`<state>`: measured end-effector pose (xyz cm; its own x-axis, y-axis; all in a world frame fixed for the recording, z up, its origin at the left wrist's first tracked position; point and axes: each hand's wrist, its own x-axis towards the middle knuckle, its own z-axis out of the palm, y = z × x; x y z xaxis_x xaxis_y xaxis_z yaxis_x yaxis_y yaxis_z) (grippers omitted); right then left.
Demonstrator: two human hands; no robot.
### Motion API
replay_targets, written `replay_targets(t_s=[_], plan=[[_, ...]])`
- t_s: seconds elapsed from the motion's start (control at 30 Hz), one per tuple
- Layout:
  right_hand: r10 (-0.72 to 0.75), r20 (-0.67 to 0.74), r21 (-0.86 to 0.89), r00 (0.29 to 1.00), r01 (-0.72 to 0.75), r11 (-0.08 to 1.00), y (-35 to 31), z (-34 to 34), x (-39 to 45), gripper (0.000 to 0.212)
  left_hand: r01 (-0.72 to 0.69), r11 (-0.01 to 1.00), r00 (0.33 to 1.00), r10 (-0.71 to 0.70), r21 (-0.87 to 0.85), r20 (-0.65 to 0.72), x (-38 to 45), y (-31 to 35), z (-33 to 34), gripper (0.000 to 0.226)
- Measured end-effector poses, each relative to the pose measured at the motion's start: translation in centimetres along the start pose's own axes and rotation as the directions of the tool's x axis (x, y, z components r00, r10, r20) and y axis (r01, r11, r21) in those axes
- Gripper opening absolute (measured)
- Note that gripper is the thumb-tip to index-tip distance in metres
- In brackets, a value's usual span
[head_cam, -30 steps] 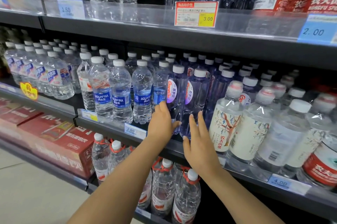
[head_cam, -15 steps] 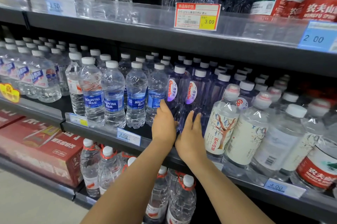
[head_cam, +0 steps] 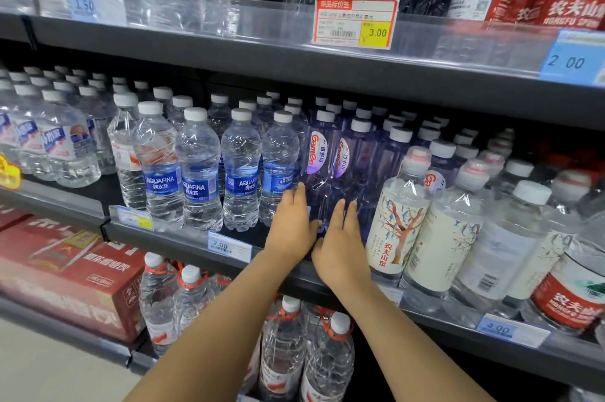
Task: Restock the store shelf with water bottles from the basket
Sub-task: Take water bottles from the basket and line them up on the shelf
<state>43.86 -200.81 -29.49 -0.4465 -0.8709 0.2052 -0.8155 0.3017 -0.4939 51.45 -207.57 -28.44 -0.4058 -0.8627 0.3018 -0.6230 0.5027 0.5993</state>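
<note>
Two dark purple Ganten water bottles stand side by side at the front of the middle shelf [head_cam: 183, 239]: the left purple bottle [head_cam: 319, 156] and the right purple bottle [head_cam: 355, 159]. My left hand [head_cam: 293, 228] lies with straight fingers against the base of the left one. My right hand [head_cam: 340, 251] rests with straight fingers against the base of the right one. Their lower parts are hidden behind my hands. No basket is in view.
Aquafina bottles [head_cam: 199, 172] stand left of my hands, white-labelled bottles [head_cam: 399, 221] to the right. More purple bottles fill the rows behind. Price tags [head_cam: 229, 246] line the shelf edge. Large bottles [head_cam: 327, 362] and red cartons [head_cam: 65, 274] sit below; another stocked shelf hangs above.
Both hands moved closer together and forward onto the bases of the two front purple bottles. The view shifted slightly right.
</note>
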Motion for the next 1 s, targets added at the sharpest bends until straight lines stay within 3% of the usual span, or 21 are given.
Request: replay_targets(t_s=[0.3,0.7,0.8,1.0], plan=[[0.023,0.057,0.036,0.998,-0.025,0.999,-0.1,-0.7,-0.4,0.075,0.137,0.989,0.99,-0.139,-0.06,-0.034,-0.2,0.6,0.3,0.059],[-0.054,0.066,0.007,0.996,0.054,0.999,0.2,-1.0,-0.8,0.071,0.178,0.931,0.984,-0.165,0.319,-0.07,1.3,0.8,1.0,0.057],[-0.124,0.043,-0.011,0.991,0.125,0.992,0.5,-0.8,-1.1,0.067,0.128,0.92,0.991,-0.107,0.372,-0.076,0.7,0.4,-0.1,0.049],[-0.247,0.061,0.011,0.967,0.247,0.969,0.7,-2.0,-1.8,0.06,-0.145,0.875,0.979,0.195,0.462,-0.063,-4.8,-2.3,-6.1,0.046]])
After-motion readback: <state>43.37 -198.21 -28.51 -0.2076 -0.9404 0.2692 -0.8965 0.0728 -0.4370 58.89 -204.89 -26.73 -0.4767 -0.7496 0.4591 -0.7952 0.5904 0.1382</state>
